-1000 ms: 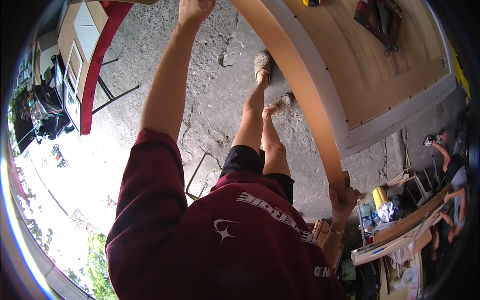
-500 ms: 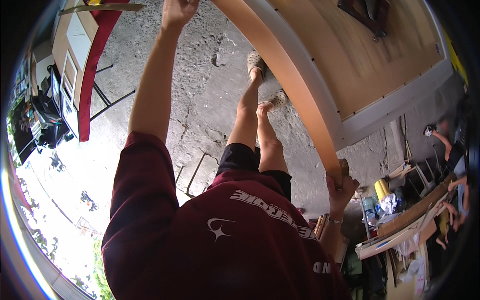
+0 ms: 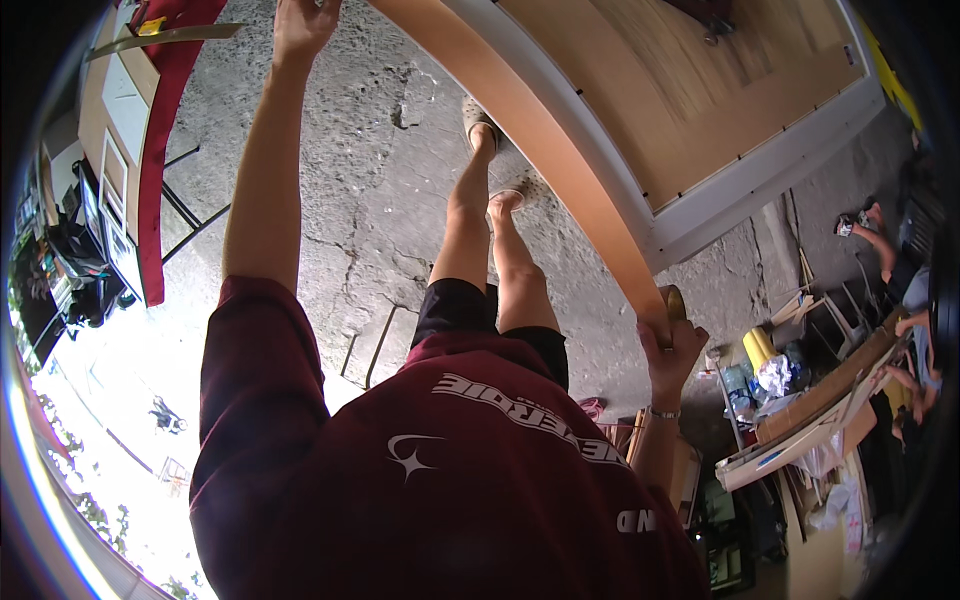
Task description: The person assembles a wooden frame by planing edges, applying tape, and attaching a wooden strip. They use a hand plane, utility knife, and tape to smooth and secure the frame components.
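My right hand [image 3: 672,350] is closed around a small brown piece with a rounded edge [image 3: 674,303], whose exact kind I cannot make out. It is at the near end of a long orange-brown strip [image 3: 560,165], which runs along the side of a white-framed wooden panel [image 3: 690,215]. Fisheye bending makes the strip look curved. At the top edge of the picture, my left hand [image 3: 303,28] is partly cut off, left of the strip and apart from its visible part. Its fingers show too little to tell what they do. A dark reddish-brown piece [image 3: 708,18] lies on the panel.
Left stands a red-edged table [image 3: 150,220] with frames and boards. A thin metal-like strip [image 3: 170,38] juts over it. At right are a yellow container [image 3: 760,348], stacked boards [image 3: 800,440] and another person's arms [image 3: 905,325]. Cracked concrete floor [image 3: 370,130] lies under my feet.
The panel, strip and surroundings have shifted a little up and left in view. My left hand appears farther left, and my right hand still grips the brown piece.
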The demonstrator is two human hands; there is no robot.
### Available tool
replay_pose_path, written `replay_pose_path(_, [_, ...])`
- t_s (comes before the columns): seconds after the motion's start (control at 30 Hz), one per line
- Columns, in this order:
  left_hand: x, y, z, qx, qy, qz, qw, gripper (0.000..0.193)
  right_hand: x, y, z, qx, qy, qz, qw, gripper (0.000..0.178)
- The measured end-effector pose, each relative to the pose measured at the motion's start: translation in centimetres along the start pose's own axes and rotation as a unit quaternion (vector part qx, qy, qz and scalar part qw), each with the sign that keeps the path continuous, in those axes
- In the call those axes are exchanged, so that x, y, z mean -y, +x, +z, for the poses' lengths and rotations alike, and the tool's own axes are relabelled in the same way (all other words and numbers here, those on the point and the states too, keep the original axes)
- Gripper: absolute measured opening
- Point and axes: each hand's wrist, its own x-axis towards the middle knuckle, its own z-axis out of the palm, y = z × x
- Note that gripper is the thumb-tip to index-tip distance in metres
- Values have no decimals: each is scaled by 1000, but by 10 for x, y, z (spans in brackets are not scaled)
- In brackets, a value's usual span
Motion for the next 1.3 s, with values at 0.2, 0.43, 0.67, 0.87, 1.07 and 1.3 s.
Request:
replay_pose_path(0.2, [6, -2, 2, -3, -23, 8, 1000, 56, 3, 2, -2, 17, 22, 24, 999, 33])
replay_pose_path(0.43, [6, -2, 0, 0, -27, 16, 1000, 56, 0, 2, 0, 3, 27, 7, 1000, 30])
replay_pose_path(0.67, [2, 0, -1, -4, -9, 25, 1000, 55, 1, 5, -3, -1, 19, 2, 1000, 31])
replay_pose_path(0.87, [2, 0, -2, -3, -2, 20, 1000, 54, 3, 6, -5, 9, 29, 12, 999, 34])
replay_pose_path(1.07, [5, -2, 0, -3, -12, 17, 1000, 55, 9, 6, -11, 23, 25, 6, 999, 47])
replay_pose_path(1.3, [5, -1, 0, 0, -16, 18, 1000, 55, 6, 4, -8, 12, 48, 13, 999, 40])
